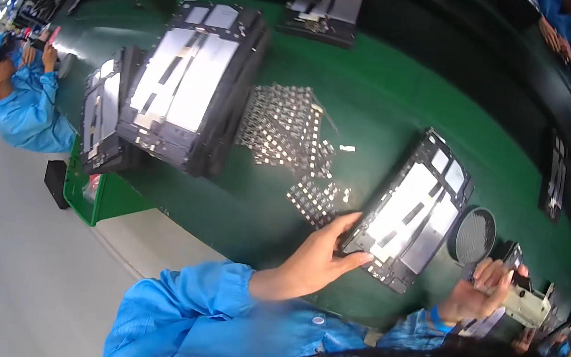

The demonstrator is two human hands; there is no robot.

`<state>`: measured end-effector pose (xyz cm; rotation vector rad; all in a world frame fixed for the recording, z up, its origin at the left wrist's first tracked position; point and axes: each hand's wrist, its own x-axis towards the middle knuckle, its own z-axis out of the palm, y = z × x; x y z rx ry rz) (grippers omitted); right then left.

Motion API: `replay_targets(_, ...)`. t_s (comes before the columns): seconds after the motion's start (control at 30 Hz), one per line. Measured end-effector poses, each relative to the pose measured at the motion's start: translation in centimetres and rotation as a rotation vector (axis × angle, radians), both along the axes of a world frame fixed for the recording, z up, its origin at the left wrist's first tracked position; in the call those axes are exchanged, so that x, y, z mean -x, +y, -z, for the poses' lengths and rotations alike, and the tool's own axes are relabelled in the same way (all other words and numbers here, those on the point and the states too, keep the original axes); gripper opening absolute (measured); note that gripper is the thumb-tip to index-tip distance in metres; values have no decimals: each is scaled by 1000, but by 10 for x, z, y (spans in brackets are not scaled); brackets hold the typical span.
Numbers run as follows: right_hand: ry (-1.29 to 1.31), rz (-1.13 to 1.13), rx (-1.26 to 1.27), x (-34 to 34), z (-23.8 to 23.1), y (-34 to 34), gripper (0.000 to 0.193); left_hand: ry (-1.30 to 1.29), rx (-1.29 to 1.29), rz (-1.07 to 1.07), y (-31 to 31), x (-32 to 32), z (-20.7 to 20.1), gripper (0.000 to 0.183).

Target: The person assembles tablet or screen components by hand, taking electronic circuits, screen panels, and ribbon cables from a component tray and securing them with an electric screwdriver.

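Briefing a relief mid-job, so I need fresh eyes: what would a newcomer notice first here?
First, the tall stack of black-framed, silver-faced devices left of centre on the green table. Next, the single similar device right of centre, held at its near left corner by the left hand. Between them lies a patch of small, pale-dotted pieces.
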<state>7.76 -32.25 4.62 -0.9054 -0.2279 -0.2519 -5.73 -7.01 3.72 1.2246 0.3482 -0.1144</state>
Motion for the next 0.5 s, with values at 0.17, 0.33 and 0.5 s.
replay_targets(0.17, -8, 147, 24, 8, -9, 5, 29, -271, -1192, 150, 47, -16, -19, 50)
replay_targets(0.33, -98, 31, 93, 11, -10, 6, 27, -385, -1275, 251, 75, -62, 3, 32)
replay_targets(0.5, -77, 30, 92, 14, -9, 4, 32, -421, -1226, 359, 72, -73, 9, 17)
